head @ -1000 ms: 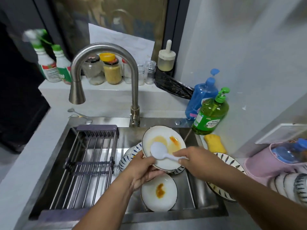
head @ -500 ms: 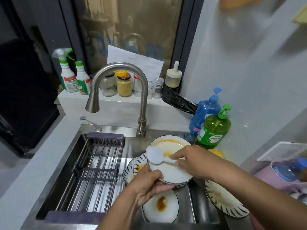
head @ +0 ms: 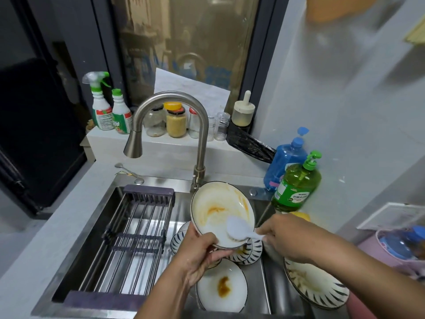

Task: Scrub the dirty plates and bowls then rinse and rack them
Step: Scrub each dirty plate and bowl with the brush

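My left hand (head: 199, 254) grips the lower rim of a white plate (head: 218, 210) smeared with orange sauce and holds it tilted above the sink (head: 266, 284). My right hand (head: 285, 238) holds a white scrub brush (head: 238, 229) by its handle, its head pressed against the plate's lower right. Beneath lie blue-striped bowls (head: 249, 252) and another white plate (head: 222, 288) with a brown stain. A striped bowl (head: 322, 288) holding food scraps sits on the right edge.
A dark drying rack (head: 135, 238) spans the sink's left half. The steel faucet (head: 170, 125) arches above it. Green (head: 296, 185) and blue (head: 285, 160) soap bottles stand at the right. Jars and spray bottles line the sill. A pink tub (head: 395, 254) sits far right.
The brush has swept from the plate's upper left to its lower right, smearing the orange sauce across the plate. The view has tilted upward.
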